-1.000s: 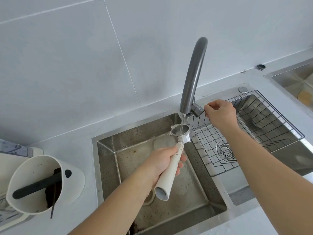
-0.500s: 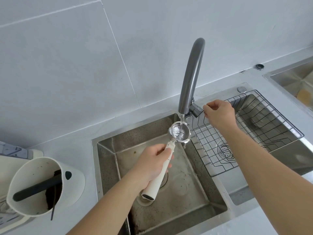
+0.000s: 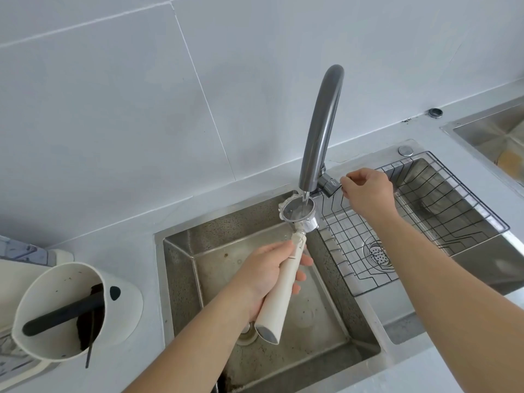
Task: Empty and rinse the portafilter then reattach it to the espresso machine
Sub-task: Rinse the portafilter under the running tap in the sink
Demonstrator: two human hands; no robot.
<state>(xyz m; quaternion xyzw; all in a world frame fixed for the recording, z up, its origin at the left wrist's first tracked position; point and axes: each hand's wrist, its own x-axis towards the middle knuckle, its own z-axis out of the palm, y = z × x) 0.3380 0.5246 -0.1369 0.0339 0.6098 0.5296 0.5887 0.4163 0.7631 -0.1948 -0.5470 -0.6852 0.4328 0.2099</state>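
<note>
My left hand [image 3: 265, 275] grips the cream handle of the portafilter [image 3: 283, 287] over the left sink basin. Its metal basket [image 3: 297, 212] faces up directly under the grey faucet spout [image 3: 320, 129], and a thin stream of water runs into it. My right hand [image 3: 368, 194] is closed on the faucet lever [image 3: 329, 185] at the spout's base. The espresso machine is not in view.
The steel sink basin [image 3: 198, 245] below has a drain near its front. A wire rack [image 3: 425, 222] sits in the right basin. A white knock box [image 3: 65, 310] with a black bar and dark grounds stands on the counter at left. A second sink [image 3: 487, 131] is at far right.
The portafilter rocked under the stream: its handle end dipped lower and left half a second ago, then swung back up toward me. Right hand stays on the lever.
</note>
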